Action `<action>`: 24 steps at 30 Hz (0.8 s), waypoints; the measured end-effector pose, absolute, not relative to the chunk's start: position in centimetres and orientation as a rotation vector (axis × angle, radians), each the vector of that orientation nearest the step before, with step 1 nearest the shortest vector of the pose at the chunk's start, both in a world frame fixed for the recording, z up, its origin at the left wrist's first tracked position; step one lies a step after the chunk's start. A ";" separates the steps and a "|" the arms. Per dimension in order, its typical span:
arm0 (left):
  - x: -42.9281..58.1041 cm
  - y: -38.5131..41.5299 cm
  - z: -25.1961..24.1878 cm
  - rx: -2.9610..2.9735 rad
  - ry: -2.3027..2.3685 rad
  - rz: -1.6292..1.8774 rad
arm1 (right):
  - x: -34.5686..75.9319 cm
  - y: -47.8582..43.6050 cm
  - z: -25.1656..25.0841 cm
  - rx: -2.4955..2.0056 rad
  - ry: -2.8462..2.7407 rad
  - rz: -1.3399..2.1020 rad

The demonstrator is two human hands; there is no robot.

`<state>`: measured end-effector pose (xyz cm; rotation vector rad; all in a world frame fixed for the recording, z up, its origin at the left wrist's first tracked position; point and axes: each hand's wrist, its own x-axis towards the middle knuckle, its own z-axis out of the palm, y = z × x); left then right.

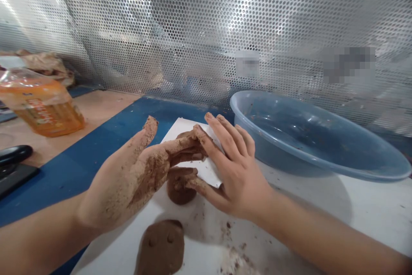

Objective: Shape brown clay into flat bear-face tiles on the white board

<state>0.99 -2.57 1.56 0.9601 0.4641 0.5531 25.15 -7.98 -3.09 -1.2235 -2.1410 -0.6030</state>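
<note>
One perforated metal screen (206, 30) rises behind a blue table (96, 163), and a white board (354, 210) lies across the table. A blue plastic basin (309, 137) sits on the board at the right, with specks of residue inside. At the far left, an orange packet (41, 110) stands near a black object (13, 172).

On the board, a paper sheet (210, 167) lies under both hands. The left hand (128, 176), caked in clay, comes in from the left; the right hand (238, 172), much cleaner, comes in from the right. Their fingers meet over a clay lump (180, 191), and a second bit of clay (185, 134) shows just beyond them on the paper. The left thumb stands apart, while the other left fingers lie together, curling onto the clay. The right fingers lie close together, with the right thumb spread away and resting on the lump. A third lump (161, 247), dented twice, lies apart, nearer the person.
</note>
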 end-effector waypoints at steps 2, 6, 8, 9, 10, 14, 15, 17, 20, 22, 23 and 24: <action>1.0 -2.6 1.6 0.968 0.463 0.561 | 25.2 -8.0 -3.1 -1.255 -2.128 -0.606; 0.7 -2.5 1.7 0.979 0.448 0.557 | 25.3 -7.9 -2.9 -1.264 -2.138 -0.665; 0.6 -2.4 1.7 0.996 0.463 0.568 | 25.3 -7.8 -2.6 -1.242 -2.125 -0.735; 0.6 -2.3 1.7 1.003 0.474 0.583 | 25.4 -7.7 -2.5 -1.228 -2.115 -0.776; 0.6 -2.3 1.7 1.006 0.487 0.598 | 25.5 -7.7 -2.3 -1.216 -2.108 -0.820; 0.6 -2.3 1.8 1.004 0.509 0.619 | 26.0 -7.5 -1.6 -1.178 -2.107 -0.985; 0.7 -2.3 1.8 1.008 0.505 0.617 | 26.1 -7.5 -1.5 -1.171 -2.111 -1.005; 0.7 -2.3 1.9 1.021 0.509 0.618 | 26.2 -7.5 -1.3 -1.163 -2.108 -1.013; 0.8 -2.3 2.1 1.054 0.531 0.623 | 26.2 -7.5 -1.3 -1.172 -2.085 -0.981; 0.8 -2.2 2.0 1.065 0.527 0.620 | 26.2 -7.6 -1.3 -1.201 -2.090 -0.910; 0.8 -2.2 2.0 1.064 0.518 0.620 | 26.1 -7.7 -1.4 -1.218 -2.104 -0.860; 0.8 -2.2 1.9 1.058 0.511 0.618 | 26.0 -7.7 -1.5 -1.231 -2.125 -0.810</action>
